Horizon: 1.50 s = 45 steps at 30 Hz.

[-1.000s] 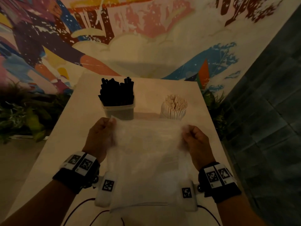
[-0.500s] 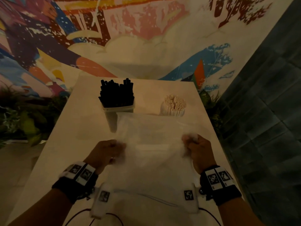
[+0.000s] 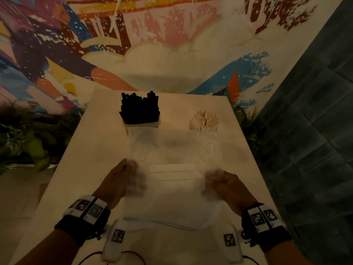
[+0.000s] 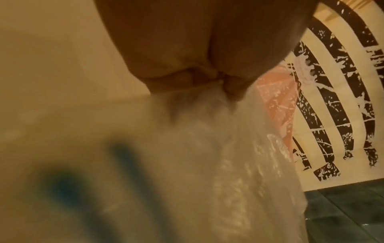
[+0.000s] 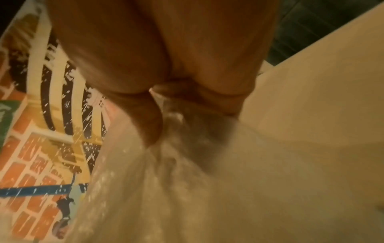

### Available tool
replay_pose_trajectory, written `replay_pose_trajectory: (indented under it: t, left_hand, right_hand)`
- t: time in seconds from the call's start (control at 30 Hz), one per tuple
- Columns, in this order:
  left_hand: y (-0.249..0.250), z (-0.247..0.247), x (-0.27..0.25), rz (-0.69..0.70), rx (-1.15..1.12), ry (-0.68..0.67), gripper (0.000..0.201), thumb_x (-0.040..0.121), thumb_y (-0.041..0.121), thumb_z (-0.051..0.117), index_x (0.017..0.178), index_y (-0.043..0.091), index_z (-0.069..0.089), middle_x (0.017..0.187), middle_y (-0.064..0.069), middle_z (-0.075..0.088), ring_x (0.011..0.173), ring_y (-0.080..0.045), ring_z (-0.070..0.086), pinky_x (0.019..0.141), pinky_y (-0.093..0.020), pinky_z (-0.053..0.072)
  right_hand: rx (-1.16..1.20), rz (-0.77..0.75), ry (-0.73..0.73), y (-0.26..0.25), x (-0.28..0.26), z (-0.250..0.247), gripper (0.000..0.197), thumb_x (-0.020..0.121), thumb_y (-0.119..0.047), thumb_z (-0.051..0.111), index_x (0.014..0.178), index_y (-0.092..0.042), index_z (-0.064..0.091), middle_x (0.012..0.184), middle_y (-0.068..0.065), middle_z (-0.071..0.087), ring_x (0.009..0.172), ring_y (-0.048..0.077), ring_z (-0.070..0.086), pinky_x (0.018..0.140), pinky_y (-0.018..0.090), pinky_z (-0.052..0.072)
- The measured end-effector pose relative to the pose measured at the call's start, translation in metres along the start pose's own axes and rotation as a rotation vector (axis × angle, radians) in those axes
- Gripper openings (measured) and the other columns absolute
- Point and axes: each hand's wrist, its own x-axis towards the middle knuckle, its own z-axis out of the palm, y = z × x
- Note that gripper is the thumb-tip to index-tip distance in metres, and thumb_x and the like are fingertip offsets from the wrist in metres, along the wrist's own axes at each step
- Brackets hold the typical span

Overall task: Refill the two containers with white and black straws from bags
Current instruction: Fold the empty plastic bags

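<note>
A clear plastic bag [image 3: 175, 159] lies stretched between my hands on the table, with a few white straws [image 3: 175, 170] showing through it. My left hand [image 3: 122, 178] pinches the bag's left edge [image 4: 207, 131] with curled fingers. My right hand [image 3: 225, 186] grips the bag's right edge [image 5: 187, 164] the same way. Beyond the bag, a container of black straws [image 3: 140, 109] stands at the centre-left. A container of white straws [image 3: 205, 121] stands to its right. The bag's far edge hides the lower part of both containers.
The table [image 3: 91, 146] is pale and narrow, and its far end meets a painted mural wall [image 3: 172, 44]. Green plants [image 3: 28, 142] sit beyond the left edge and dark tiled floor [image 3: 309, 131] beyond the right. Cables [image 3: 118, 254] run along the near edge.
Both hands have drawn back toward me and lowered with the bag. The bag now lies flatter, and both containers' tops show above its far edge.
</note>
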Motion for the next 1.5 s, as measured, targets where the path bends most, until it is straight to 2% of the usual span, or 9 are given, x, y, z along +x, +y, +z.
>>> replay_pose_trajectory:
  t: [0.23, 0.5, 0.67, 0.73, 0.87, 1.0, 1.2, 1.3, 1.5]
  left_hand:
    - [0.000, -0.022, -0.006, 0.034, 0.265, -0.200, 0.018, 0.083, 0.020, 0.064, 0.101, 0.027, 0.063, 0.077, -0.018, 0.070, 0.071, -0.037, 0.067, 0.065, -0.046, 0.054]
    - [0.017, -0.023, -0.011, 0.280, 0.187, -0.242, 0.010, 0.054, 0.020, 0.062, 0.052, 0.015, 0.070, 0.061, -0.005, 0.068, 0.058, -0.016, 0.064, 0.058, -0.023, 0.053]
    - [0.013, -0.058, 0.006, -0.085, 0.617, -0.499, 0.039, 0.059, 0.008, 0.059, 0.075, 0.040, 0.075, 0.093, 0.005, 0.073, 0.096, -0.020, 0.064, 0.079, -0.026, 0.054]
    - [0.019, -0.060, 0.013, 0.104, 0.942, -0.395, 0.059, 0.067, 0.001, 0.061, 0.084, 0.057, 0.066, 0.109, 0.000, 0.065, 0.110, -0.022, 0.056, 0.093, -0.039, 0.050]
    - [0.030, 0.016, 0.008, 0.493, 1.106, -0.210, 0.061, 0.075, 0.014, 0.069, 0.125, 0.039, 0.045, 0.139, 0.008, 0.040, 0.126, -0.007, 0.035, 0.113, -0.039, 0.030]
    - [0.025, 0.073, 0.014, 0.273, 1.393, -0.389, 0.049, 0.076, 0.033, 0.068, 0.123, 0.030, 0.054, 0.124, 0.001, 0.059, 0.114, -0.020, 0.052, 0.100, -0.035, 0.042]
    - [0.025, 0.053, 0.014, 0.262, 0.945, 0.009, 0.020, 0.084, 0.018, 0.058, 0.101, 0.025, 0.066, 0.095, 0.001, 0.062, 0.089, -0.018, 0.058, 0.079, -0.029, 0.043]
    - [0.030, 0.058, 0.004, 0.227, 0.603, -0.095, 0.024, 0.080, 0.013, 0.062, 0.103, 0.020, 0.064, 0.092, 0.001, 0.068, 0.082, -0.017, 0.064, 0.083, -0.039, 0.053]
    - [0.039, 0.053, -0.012, -0.100, -0.042, -0.293, 0.038, 0.061, 0.005, 0.067, 0.098, 0.012, 0.065, 0.081, -0.010, 0.074, 0.071, -0.028, 0.070, 0.061, -0.037, 0.056]
  right_hand:
    - [0.134, -0.007, -0.011, 0.000, -0.007, -0.004, 0.024, 0.092, 0.007, 0.049, 0.103, -0.006, 0.066, 0.072, 0.022, 0.070, 0.053, 0.028, 0.065, 0.048, 0.032, 0.055]
    - [0.012, -0.141, 0.044, -0.012, -0.011, -0.013, 0.045, 0.068, 0.004, 0.043, 0.034, -0.021, 0.056, 0.045, -0.005, 0.056, 0.043, 0.005, 0.052, 0.051, 0.022, 0.041]
    - [-0.234, -0.320, 0.002, -0.014, -0.013, -0.014, 0.054, 0.072, 0.029, 0.032, 0.040, -0.011, 0.052, 0.042, 0.001, 0.054, 0.046, -0.001, 0.053, 0.059, 0.010, 0.044]
    - [-0.362, -0.419, -0.039, -0.018, -0.008, -0.015, 0.056, 0.074, 0.018, 0.042, 0.038, -0.024, 0.052, 0.046, -0.001, 0.056, 0.053, -0.002, 0.055, 0.067, 0.008, 0.044]
    - [-0.624, -0.626, -0.181, -0.036, -0.004, -0.001, 0.022, 0.064, -0.021, 0.039, 0.053, -0.018, 0.057, 0.057, -0.018, 0.056, 0.061, -0.003, 0.054, 0.070, 0.005, 0.040]
    - [-0.901, -0.767, -0.274, -0.054, 0.002, 0.008, 0.026, 0.066, -0.008, 0.049, 0.062, -0.024, 0.068, 0.078, -0.013, 0.066, 0.076, 0.005, 0.060, 0.074, 0.010, 0.043]
    - [-0.629, -0.918, 0.152, -0.082, -0.034, -0.006, 0.016, 0.076, -0.021, 0.064, 0.090, -0.026, 0.070, 0.090, -0.013, 0.069, 0.080, 0.003, 0.063, 0.077, 0.014, 0.049]
    - [-0.547, -0.625, -0.048, -0.060, -0.045, 0.039, 0.023, 0.074, -0.047, 0.066, 0.085, -0.029, 0.074, 0.071, -0.017, 0.069, 0.065, 0.002, 0.064, 0.065, 0.018, 0.051]
    - [-0.203, -0.141, 0.078, -0.020, -0.002, 0.050, 0.082, 0.062, -0.041, 0.086, 0.133, -0.036, 0.045, 0.133, -0.010, 0.051, 0.115, 0.016, 0.055, 0.094, 0.039, 0.051]
